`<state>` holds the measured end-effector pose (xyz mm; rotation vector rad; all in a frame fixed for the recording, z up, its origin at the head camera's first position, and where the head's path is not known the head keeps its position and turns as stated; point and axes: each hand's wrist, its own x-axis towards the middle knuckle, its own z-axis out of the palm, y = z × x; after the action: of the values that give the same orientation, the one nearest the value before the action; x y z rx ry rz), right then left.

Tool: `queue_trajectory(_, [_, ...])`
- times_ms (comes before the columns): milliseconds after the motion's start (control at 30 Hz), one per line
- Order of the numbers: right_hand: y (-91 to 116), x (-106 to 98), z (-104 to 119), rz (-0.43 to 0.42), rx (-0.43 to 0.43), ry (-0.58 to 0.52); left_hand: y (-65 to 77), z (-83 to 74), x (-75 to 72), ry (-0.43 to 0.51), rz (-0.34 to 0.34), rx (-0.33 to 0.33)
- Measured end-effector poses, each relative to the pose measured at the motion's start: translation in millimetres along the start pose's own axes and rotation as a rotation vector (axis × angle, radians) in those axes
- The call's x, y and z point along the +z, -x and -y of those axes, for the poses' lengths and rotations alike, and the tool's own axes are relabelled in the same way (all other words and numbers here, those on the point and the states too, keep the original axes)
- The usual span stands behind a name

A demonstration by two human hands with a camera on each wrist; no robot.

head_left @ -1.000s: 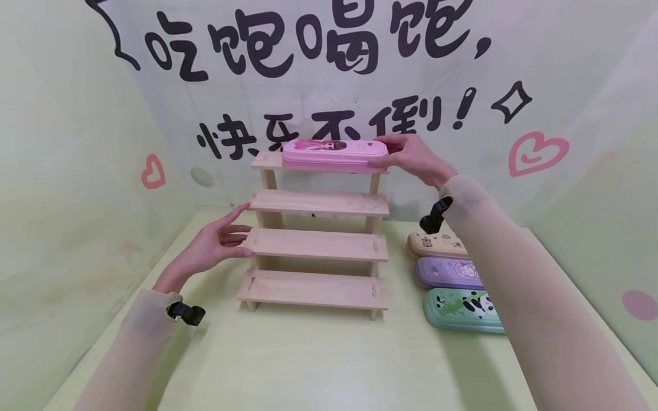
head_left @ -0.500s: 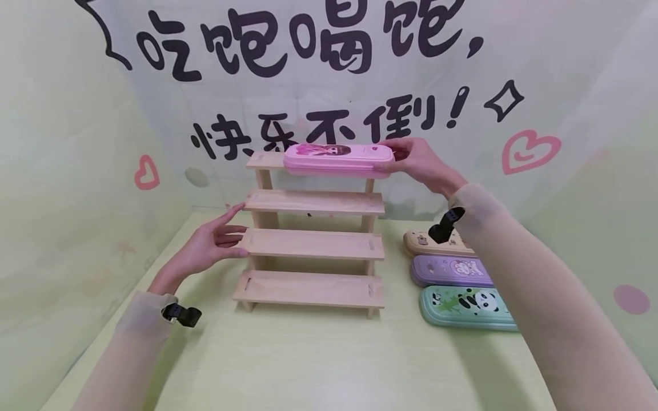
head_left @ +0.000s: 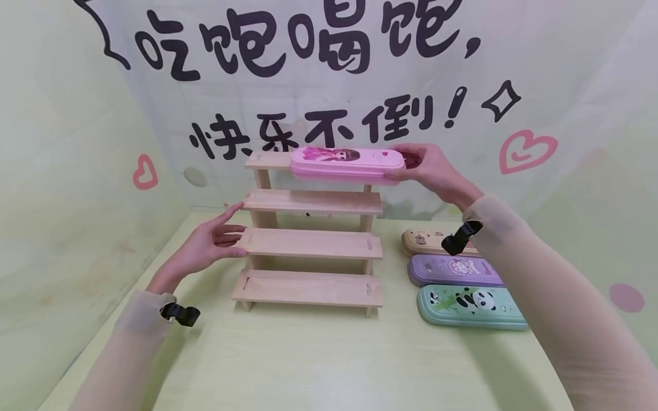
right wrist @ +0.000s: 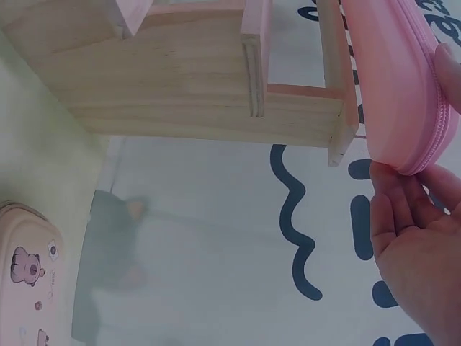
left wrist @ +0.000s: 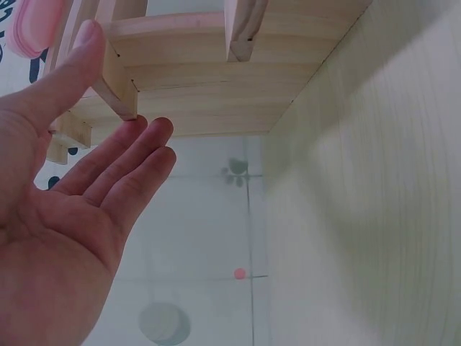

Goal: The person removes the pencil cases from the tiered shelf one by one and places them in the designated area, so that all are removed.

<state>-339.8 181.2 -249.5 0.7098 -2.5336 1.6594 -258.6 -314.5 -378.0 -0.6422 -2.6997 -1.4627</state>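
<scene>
My right hand (head_left: 432,171) grips the right end of a pink zippered pencil case (head_left: 346,164) with a girl printed on its lid. In the right wrist view a narrow gap shows between the pencil case (right wrist: 400,79) and the top board of a wooden stepped rack (head_left: 311,242). At the rack's left side is my left hand (head_left: 205,245), fingers mostly straight. Its index fingertip touches the end of one board, and its thumb rests at the end of the board below. The left wrist view shows the thumb and fingers of my left hand (left wrist: 79,187) against the board edges.
On the table (head_left: 288,365), right of the rack, lie a tan pencil case (head_left: 429,242), a purple pencil case (head_left: 457,270) and a green panda pencil case (head_left: 473,307), one before another. A printed cloth wall (head_left: 329,85) stands close behind the rack.
My right hand has moved the pink pencil case rightward and nearer to me, off its earlier place on the top board. My left hand stays at the rack's side.
</scene>
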Motion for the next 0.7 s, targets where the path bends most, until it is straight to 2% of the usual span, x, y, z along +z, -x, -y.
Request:
queue_trajectory(367, [28,-1,-4,-0.019,0.01,0.036,-0.6,-1.6,-0.1,0.001,0.001,-0.001])
queue_trajectory(700, [52,2,-11,-0.023,-0.038,0.042,1.0,-1.6,-0.9,0.004,0.001,-0.011])
